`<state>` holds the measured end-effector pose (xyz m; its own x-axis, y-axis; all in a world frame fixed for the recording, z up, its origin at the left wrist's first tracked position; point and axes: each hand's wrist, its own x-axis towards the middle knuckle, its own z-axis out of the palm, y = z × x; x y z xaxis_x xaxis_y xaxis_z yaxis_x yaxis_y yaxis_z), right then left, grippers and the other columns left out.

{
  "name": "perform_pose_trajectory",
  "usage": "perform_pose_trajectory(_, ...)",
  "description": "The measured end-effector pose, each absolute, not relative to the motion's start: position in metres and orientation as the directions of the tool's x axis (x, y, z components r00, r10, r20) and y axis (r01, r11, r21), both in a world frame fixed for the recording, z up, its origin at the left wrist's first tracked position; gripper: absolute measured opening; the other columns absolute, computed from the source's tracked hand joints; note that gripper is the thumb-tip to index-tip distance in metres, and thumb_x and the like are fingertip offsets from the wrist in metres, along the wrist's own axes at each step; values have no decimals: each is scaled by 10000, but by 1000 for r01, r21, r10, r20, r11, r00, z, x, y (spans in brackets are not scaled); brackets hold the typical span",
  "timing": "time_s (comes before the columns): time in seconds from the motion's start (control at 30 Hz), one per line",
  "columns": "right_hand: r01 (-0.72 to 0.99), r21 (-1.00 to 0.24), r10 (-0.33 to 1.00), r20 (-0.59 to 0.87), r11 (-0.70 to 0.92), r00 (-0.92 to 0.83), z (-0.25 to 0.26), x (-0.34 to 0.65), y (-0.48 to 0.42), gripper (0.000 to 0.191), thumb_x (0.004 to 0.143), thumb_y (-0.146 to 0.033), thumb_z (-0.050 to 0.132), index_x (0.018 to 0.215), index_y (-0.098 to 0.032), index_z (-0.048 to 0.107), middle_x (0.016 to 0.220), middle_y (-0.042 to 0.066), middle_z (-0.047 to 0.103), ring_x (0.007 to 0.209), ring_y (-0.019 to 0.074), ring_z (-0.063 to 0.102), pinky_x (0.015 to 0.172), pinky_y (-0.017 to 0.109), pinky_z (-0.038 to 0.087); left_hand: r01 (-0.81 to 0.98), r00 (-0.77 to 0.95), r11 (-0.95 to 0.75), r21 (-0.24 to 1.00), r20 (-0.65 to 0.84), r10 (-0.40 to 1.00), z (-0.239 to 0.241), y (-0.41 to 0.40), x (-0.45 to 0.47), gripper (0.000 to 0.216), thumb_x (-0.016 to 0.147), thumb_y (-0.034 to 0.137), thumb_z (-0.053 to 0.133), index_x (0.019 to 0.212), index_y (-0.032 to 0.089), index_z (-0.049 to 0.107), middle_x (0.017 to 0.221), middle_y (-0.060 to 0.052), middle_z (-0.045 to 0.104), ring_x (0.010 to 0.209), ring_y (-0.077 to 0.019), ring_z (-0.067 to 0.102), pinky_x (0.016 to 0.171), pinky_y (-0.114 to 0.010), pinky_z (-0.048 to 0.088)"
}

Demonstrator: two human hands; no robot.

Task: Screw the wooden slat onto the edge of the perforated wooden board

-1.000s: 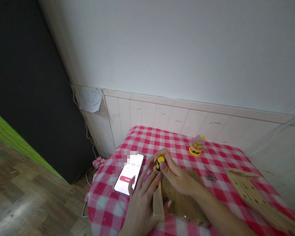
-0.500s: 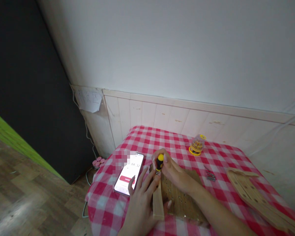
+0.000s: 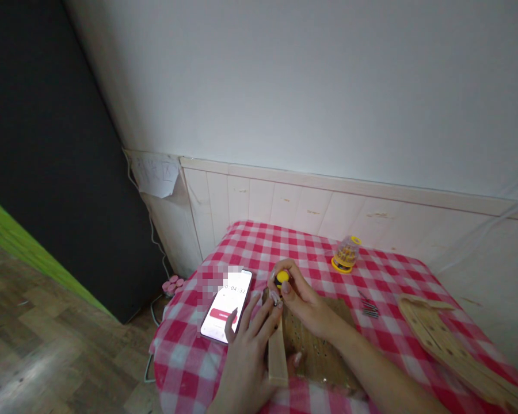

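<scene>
On the near part of a bench (image 3: 185, 368) covered in red-and-white checked cloth (image 3: 276, 234): left hand (image 3: 248, 348), fingers spread, thumb tip showing on the opposite side, holding a straight pale wooden bar (image 3: 278, 356). Brown rectangular wooden board (image 3: 317, 351), drilled with small holes, just right of the bar; whether the two touch cannot be told. Right hand (image 3: 301, 302), fingers curled around a yellow-and-black screwdriver (image 3: 282, 278) at the bar's far end; tip hidden.

Flat dark-rimmed phone (image 3: 221, 316), left of the bar, left little finger over its edge; "04:32" legible on the white screen, characters before it pixelated, red-button lettering too small to read. Slim metal screws (image 3: 370, 309), grouped right of the board. Curved pale wooden pieces (image 3: 435, 339) with round holes, farther right, along the bench's right edge. Transparent cone-shaped case (image 3: 346, 255), yellow base and cap, standing toward the back edge. Cloth extends between phone and case. Left edge drops to brown plank-patterned floor (image 3: 77, 333); back edge near white panelled wainscot (image 3: 259, 198). White paper sheet (image 3: 159, 177), wall-mounted, handwriting illegible.
</scene>
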<state>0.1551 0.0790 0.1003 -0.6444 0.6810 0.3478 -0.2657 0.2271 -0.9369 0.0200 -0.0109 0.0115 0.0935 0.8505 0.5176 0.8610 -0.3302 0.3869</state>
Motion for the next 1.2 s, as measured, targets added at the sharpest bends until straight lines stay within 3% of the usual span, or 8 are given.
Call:
perform_pose_trajectory(0.13,-356,-931,690,307,76,-656,98,150,79,496,987,-743,448,1018,-264,572,817,-12,445,727,178,416,706,325,406,858,85,-333,391,531,843,12,-12,21,643,828,333,792,1439,325,593,1514,-32,636,1428,-355,505,1183,-522,208)
perform_pose_trajectory(0.23,-390,-921,705,285,14,-649,96,150,80,471,982,-725,481,974,-263,570,802,-11,445,722,182,400,686,319,393,852,80,-335,402,533,842,11,-13,21,648,823,329,796,1439,322,593,1520,-35,631,1436,-355,499,1184,-524,207)
perform_pose_trajectory(0.33,-361,-929,714,304,76,-631,93,153,82,431,996,-696,497,985,-269,560,834,-4,486,748,182,433,691,313,393,846,74,-339,412,538,840,11,-13,21,627,833,324,787,1432,324,602,1515,-32,635,1436,-355,499,1189,-525,205)
perform_pose_trajectory(0.53,-285,-924,651,381,254,-656,98,160,83,326,1037,-603,512,1106,-287,542,1101,52,591,994,203,563,891,370,465,855,78,-334,396,538,839,10,-11,21,601,847,333,777,1425,326,611,1519,-35,630,1424,-352,510,1184,-526,230)
perform_pose_trajectory(0.8,-237,-922,633,384,306,-673,100,159,77,352,1023,-633,515,1111,-292,507,889,-18,496,770,165,467,773,324,431,858,79,-321,400,515,853,10,-11,22,629,820,318,784,1422,343,605,1492,-18,654,1416,-364,505,1168,-534,207)
perform_pose_trajectory(1.0,-295,-950,622,295,106,-725,95,157,76,555,1011,-745,365,1092,-259,623,846,-4,463,784,187,458,774,344,420,866,75,-321,385,533,843,6,-10,22,601,817,321,793,1396,340,632,1424,-25,701,1383,-362,540,1169,-519,222)
perform_pose_trajectory(1.2,-249,-949,660,315,195,-682,101,157,76,488,1027,-705,394,1063,-263,598,902,13,526,872,198,517,866,377,448,857,69,-325,401,535,842,11,-12,21,621,826,327,786,1421,343,609,1468,-26,670,1390,-360,536,1178,-517,212)
